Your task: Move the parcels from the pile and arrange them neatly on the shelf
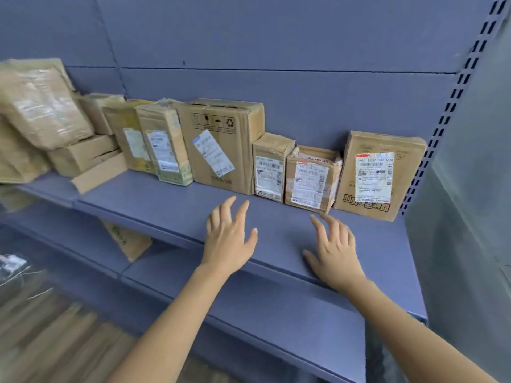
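A parcel depot or stockroom. Labelled brown cardboard parcels [312, 178] line a blue metal shelf [171, 205]. A slotted upright [453, 98] flanks it.

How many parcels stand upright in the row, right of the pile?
6: two narrow, one big, two small, one rightmost. Others may hide behind.

Bare forearms, no sleeves, rings
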The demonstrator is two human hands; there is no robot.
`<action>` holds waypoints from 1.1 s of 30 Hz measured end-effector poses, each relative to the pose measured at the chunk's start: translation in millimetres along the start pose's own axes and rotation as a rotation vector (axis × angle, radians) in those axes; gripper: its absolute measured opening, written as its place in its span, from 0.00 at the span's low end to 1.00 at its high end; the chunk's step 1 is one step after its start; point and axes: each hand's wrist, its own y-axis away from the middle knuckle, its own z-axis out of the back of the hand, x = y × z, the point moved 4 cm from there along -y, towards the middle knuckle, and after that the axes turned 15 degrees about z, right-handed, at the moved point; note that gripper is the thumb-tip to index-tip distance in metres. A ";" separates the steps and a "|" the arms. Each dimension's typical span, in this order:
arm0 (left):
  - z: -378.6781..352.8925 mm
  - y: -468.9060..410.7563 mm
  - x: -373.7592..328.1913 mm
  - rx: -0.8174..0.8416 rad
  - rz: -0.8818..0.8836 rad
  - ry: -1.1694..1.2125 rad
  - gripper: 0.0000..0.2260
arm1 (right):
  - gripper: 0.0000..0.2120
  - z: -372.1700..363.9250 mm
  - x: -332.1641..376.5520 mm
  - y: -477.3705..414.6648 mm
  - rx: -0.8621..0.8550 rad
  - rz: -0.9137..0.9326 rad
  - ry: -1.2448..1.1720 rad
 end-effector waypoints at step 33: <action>184.2 -14.6 608.1 -0.079 0.752 -0.146 0.28 | 0.35 -112.1 666.7 -317.4 0.060 0.792 -0.503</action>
